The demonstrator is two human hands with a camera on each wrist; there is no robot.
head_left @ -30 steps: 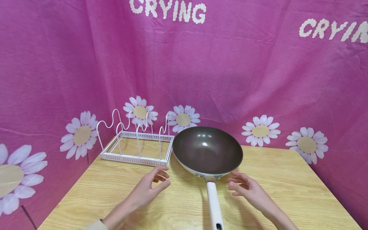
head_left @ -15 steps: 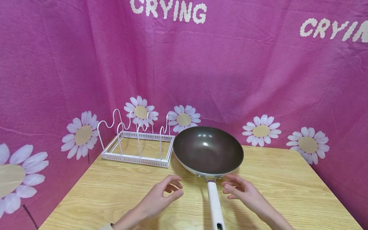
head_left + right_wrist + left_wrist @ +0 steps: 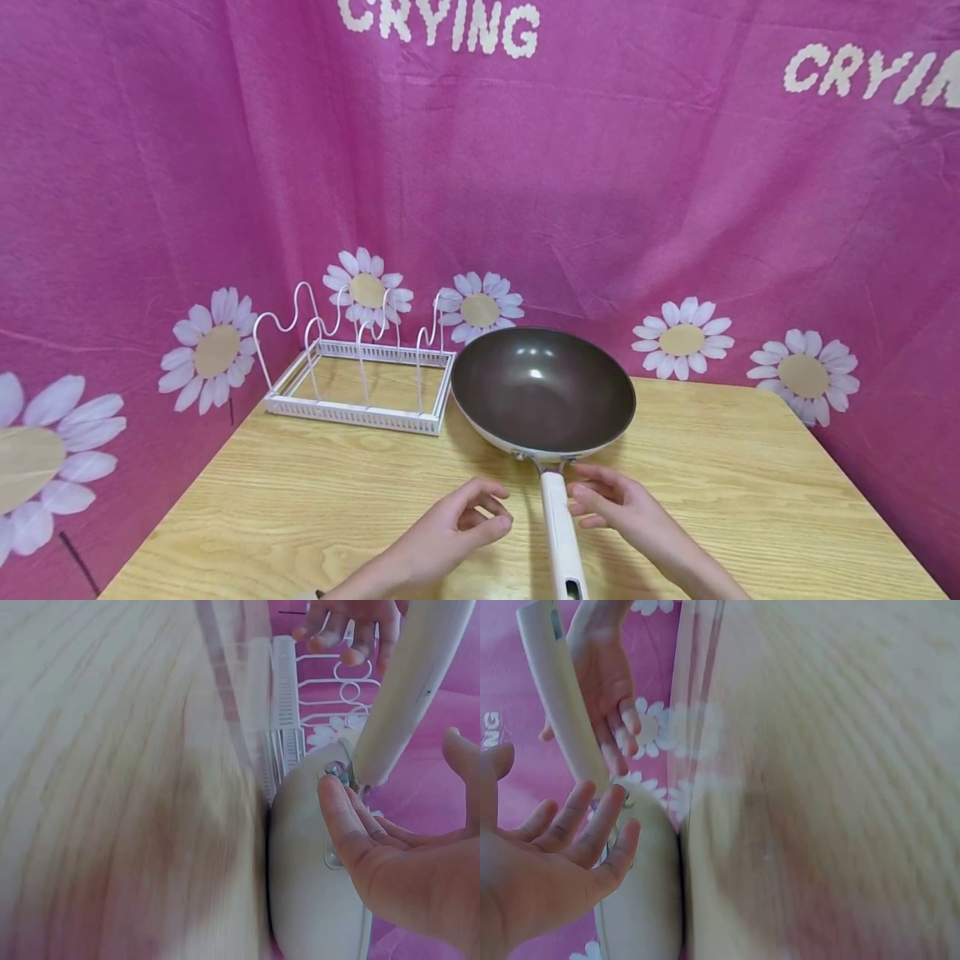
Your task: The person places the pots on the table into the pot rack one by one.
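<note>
A wok with a dark inside and a pale outside stands on the wooden table, its white handle pointing toward me. Left of the handle, my left hand hovers with loosely bent fingers and holds nothing. My right hand is just right of the handle, fingertips close to where it joins the pan; in the right wrist view they lie near the metal bracket, and I cannot tell whether they touch. In the left wrist view the left fingers are spread, apart from the handle.
A white wire rack with several upright loops stands left of the wok, close to its rim. Behind the table hangs a pink cloth with daisies and white letters. The cloth also runs along the left side.
My left hand has moved right and nearer to me, toward the handle. The right hand has shifted left, closer to the handle. The wok and rack have stayed in place.
</note>
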